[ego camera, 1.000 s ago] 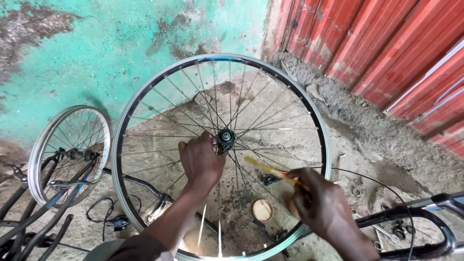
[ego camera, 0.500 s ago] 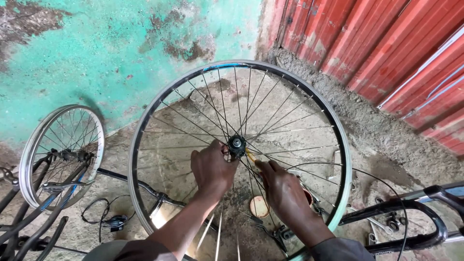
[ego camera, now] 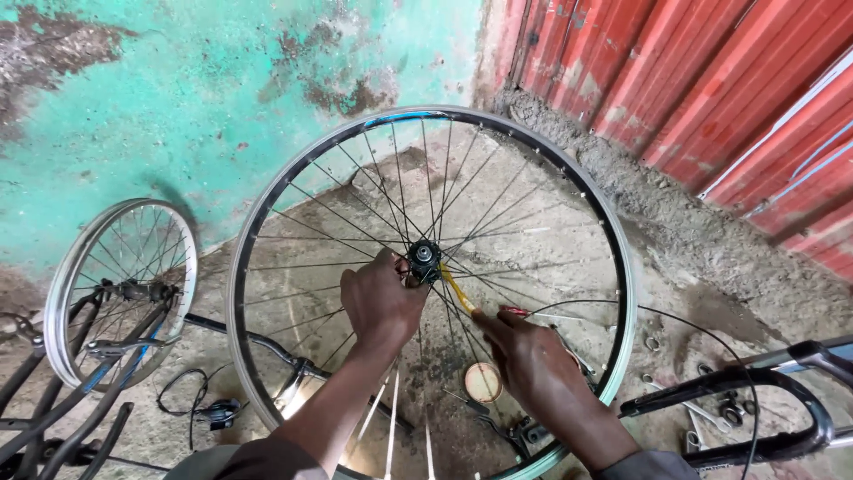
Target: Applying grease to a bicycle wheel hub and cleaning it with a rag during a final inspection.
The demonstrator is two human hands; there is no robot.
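A large spoked bicycle wheel [ego camera: 267,213] stands upright in front of me, its hub [ego camera: 424,258] at the centre. My left hand [ego camera: 380,300] grips the hub from the left side. My right hand [ego camera: 529,360] holds a thin yellow-handled tool [ego camera: 458,290] whose tip reaches up to the hub between the spokes.
A smaller wheel [ego camera: 120,284] in a bike fork leans at the left by the turquoise wall. A small round tin [ego camera: 483,382] and loose tools lie on the concrete floor. A black bike frame [ego camera: 764,391] is at the right, below the red corrugated wall.
The view has shifted so the wheel sits more to the right. My right hand has brought the yellow tool up from the lower right to the hub. My left hand stays on the hub.
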